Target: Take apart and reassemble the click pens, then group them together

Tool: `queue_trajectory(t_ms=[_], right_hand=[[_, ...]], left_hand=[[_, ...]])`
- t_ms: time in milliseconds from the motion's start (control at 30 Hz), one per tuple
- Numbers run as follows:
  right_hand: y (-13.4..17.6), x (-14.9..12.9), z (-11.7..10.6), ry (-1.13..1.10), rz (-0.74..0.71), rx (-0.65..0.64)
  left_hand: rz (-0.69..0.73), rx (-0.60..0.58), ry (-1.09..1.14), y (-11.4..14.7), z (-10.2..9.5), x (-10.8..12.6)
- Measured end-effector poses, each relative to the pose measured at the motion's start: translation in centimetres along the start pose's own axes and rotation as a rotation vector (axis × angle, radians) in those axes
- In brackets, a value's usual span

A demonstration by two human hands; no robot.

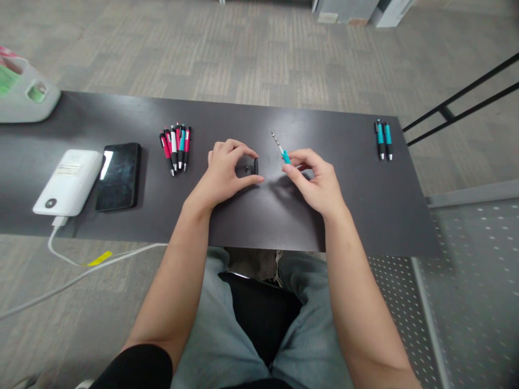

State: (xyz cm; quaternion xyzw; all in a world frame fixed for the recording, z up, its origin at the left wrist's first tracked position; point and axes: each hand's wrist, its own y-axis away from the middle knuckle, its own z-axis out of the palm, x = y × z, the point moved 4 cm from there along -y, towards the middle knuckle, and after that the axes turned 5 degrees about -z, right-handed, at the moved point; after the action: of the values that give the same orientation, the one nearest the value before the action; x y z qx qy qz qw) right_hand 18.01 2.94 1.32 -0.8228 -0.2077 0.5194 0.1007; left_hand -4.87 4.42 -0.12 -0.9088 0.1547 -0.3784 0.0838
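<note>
blk pen part [255, 167] pinched btwn L fingers [248, 151], teal pen piece [286, 157] gripped in R fingers [307, 155]

Slim plastic barrel [286, 157] is teal, short cylindrical piece [255, 166] black, flat surface [263, 221] dark grey, carpet floor [243, 54] streaked grey-beige.

The left edge cuts off the pale container [26, 105], the table [263, 227] and a white cable [121, 256]. Printing on the white device [68, 189] is illegible; the right hand [316, 181] partly hides the teal barrel [286, 157]; a dark speck [247, 169] is too small to identify.
</note>
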Motion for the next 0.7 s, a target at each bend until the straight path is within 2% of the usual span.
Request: queue_trajectory(t_ms=[133,233,500,700], right_hand=[[-0.2,0.1,-0.4,0.06,-0.05,0.0],[-0.2,0.3,-0.6,0.131,-0.085,-0.014],[-0.2,0.9,-1.1,0.203,-0.115,0.005],[-0.2,0.9,-0.9,0.216,-0.14,-0.004]], left_hand=[[-0.023,0.028,0.349,-0.3,-0.5,-0.1],[-0.061,0.058,0.504,-0.4,-0.7,-0.6],[-0.081,0.206,0.567,-0.5,-1.7,-0.6],[-0.07,0.219,0.562,-0.5,-1.9,-0.2]])
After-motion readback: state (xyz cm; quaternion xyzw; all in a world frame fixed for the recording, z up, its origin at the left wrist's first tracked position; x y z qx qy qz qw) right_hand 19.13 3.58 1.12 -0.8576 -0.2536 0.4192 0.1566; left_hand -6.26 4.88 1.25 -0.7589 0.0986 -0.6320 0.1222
